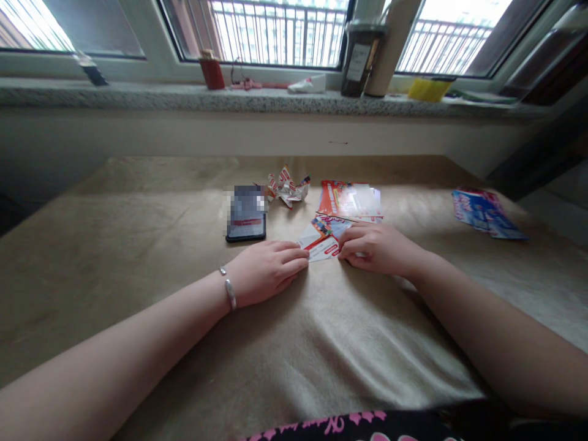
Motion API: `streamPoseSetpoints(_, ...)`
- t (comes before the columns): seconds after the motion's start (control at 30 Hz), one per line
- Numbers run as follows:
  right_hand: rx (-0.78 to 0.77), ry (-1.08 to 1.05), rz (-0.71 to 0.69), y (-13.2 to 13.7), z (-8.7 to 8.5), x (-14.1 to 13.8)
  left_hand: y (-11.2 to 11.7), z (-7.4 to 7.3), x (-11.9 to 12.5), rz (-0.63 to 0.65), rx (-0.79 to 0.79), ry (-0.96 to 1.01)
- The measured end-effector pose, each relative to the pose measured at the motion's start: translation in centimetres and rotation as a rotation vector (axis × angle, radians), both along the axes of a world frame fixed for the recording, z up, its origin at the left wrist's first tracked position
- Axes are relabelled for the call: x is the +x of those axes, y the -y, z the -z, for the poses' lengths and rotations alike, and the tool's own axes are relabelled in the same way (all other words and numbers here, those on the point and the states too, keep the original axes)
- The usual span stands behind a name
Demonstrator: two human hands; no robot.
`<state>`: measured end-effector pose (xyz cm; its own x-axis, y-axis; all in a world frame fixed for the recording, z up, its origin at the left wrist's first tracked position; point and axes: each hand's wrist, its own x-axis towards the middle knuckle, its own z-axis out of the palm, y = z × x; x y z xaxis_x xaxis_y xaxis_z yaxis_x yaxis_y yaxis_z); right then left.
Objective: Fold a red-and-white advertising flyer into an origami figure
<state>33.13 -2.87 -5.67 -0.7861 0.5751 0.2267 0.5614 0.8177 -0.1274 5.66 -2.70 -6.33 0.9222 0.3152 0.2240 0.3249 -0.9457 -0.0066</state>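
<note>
A small piece of printed red, white and blue paper (322,240) lies on the beige cloth between my hands. My left hand (264,271), with a silver bracelet at the wrist, rests fingers together on the paper's left edge. My right hand (376,248) is curled, its fingertips pinching the paper's right edge. Just beyond lie a stack of printed leaflets (350,201) and a folded paper figure (288,187). A dark phone (247,214) lies face up left of the paper.
The table is covered by a beige cloth (138,245). More printed leaflets (484,212) lie at the far right. On the stone windowsill (138,95) stand a red holder (212,71), a dark jar (361,56), a paper roll and a yellow object (429,89).
</note>
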Motion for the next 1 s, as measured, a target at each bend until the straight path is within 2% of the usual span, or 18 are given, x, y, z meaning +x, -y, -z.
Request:
streamPoseSetpoints(0.4, -0.022, 0.044, 0.058, 0.3, -0.4, 0.4, 0.3, 0.0, 0.0, -0.047, 0.029, -0.017)
streamPoseSetpoints(1.0, -0.1, 0.084, 0.07, 0.2, -0.9, 1.3, -0.7, -0.1, -0.9, 0.021, -0.059, 0.025)
